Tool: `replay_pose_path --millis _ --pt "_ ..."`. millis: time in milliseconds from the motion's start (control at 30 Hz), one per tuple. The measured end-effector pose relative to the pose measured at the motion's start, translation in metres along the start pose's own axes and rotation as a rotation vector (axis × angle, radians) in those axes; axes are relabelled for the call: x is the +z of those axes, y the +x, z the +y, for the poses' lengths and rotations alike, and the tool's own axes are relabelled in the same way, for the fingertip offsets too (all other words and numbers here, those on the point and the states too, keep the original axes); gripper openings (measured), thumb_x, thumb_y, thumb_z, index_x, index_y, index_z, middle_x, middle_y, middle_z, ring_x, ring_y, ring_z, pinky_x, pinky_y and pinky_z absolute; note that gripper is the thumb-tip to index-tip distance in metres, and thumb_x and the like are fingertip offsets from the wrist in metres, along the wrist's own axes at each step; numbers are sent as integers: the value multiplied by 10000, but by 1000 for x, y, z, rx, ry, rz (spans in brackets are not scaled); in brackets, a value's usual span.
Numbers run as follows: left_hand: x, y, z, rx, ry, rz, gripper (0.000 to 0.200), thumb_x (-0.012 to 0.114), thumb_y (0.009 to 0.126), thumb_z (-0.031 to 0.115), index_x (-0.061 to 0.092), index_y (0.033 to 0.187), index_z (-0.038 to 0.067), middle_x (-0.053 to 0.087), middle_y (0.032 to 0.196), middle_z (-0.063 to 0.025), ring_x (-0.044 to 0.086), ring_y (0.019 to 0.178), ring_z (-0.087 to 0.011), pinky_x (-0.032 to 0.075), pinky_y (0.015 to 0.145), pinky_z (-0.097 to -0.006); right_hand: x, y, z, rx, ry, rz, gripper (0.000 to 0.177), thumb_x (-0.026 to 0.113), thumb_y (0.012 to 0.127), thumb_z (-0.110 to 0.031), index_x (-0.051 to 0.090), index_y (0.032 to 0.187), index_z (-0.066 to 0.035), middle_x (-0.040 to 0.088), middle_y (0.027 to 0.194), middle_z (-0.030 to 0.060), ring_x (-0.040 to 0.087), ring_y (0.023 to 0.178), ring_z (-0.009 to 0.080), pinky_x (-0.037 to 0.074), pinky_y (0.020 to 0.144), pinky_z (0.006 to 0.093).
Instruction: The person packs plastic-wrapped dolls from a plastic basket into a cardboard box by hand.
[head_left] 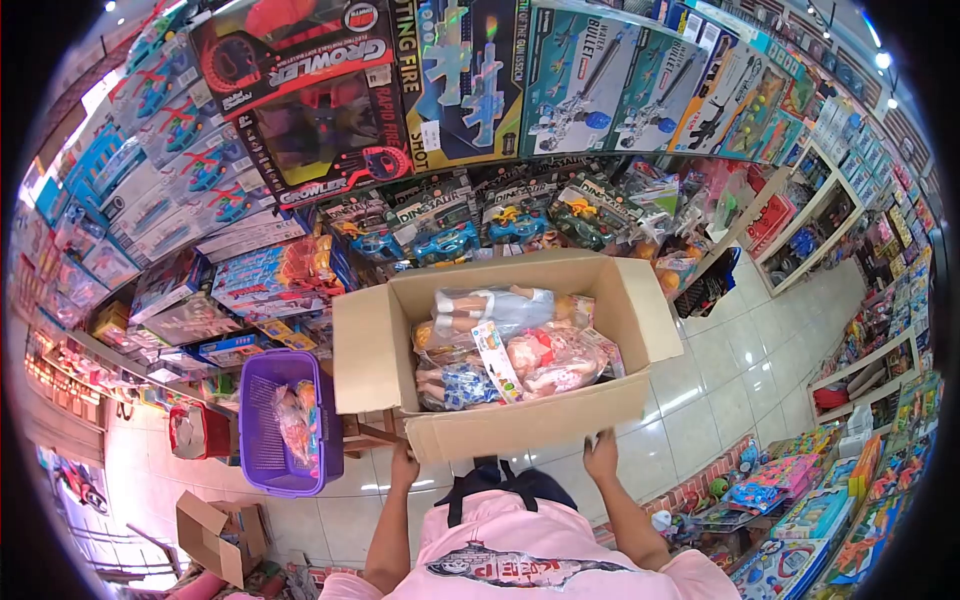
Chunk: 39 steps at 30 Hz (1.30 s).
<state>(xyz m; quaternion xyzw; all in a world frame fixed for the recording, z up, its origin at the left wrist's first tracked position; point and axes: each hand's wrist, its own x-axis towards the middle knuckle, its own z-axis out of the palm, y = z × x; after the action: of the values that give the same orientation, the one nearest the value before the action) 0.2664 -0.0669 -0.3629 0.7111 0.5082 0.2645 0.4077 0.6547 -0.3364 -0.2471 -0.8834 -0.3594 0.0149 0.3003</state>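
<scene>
In front of me stands an open cardboard box with its flaps folded outward. Inside lie several dolls in clear plastic bags, among them one in a light blue outfit, one in red and pink and one in blue patterned cloth. A narrow white printed box lies across them. My left hand is at the left corner of the near flap, its fingers partly hidden. My right hand is by the flap's lower edge at the right, fingers stretched out and holding nothing.
A purple plastic basket with bagged toys stands to the left. Beyond it are a red bin and a smaller open carton. Shelves of boxed toys rise ahead, with bagged dinosaur toys. More toys lie at the lower right.
</scene>
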Motion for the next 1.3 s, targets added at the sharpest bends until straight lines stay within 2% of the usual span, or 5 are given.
replay_pose_path --millis 300,533,567,600,1300 --pt "-40 -172 -82 -921 139 -970 353 490 956 308 658 1167 80 691 1005 -90 646 883 -234 528 686 -395 76 -239 226 567 -201 -1469 495 617 888 -344 608 1243 1 653 1215 186 632 1136 292 521 930 390" --pt "-75 -272 -73 -254 374 -904 367 525 947 318 673 1157 57 691 1062 -103 656 870 -236 537 699 -377 91 -319 252 243 -242 -1567 355 649 871 -292 663 1177 -113 706 1100 105 723 859 276 569 775 399" --pt "-80 -292 -70 -161 404 -893 369 530 945 320 675 1156 54 690 1071 -105 657 868 -236 538 701 -374 74 -305 212 854 -172 -1383 333 653 854 -339 702 1104 -124 726 1027 95 718 890 288 567 785 392" --pt "-74 -289 -41 -822 96 -622 405 577 932 335 660 1178 24 684 1112 -135 674 834 -252 545 709 -361 80 -312 221 847 -177 -1391 333 653 854 -339 702 1104 -124 726 1027 95 718 890 288 567 785 392" --pt "-190 -357 -147 -1124 -300 -212 389 608 937 299 583 1184 -1 679 1002 -149 678 710 -286 528 562 -421 123 -206 24 574 -182 -1172 319 562 887 -275 697 967 2 731 931 122 725 716 245 576 594 379"
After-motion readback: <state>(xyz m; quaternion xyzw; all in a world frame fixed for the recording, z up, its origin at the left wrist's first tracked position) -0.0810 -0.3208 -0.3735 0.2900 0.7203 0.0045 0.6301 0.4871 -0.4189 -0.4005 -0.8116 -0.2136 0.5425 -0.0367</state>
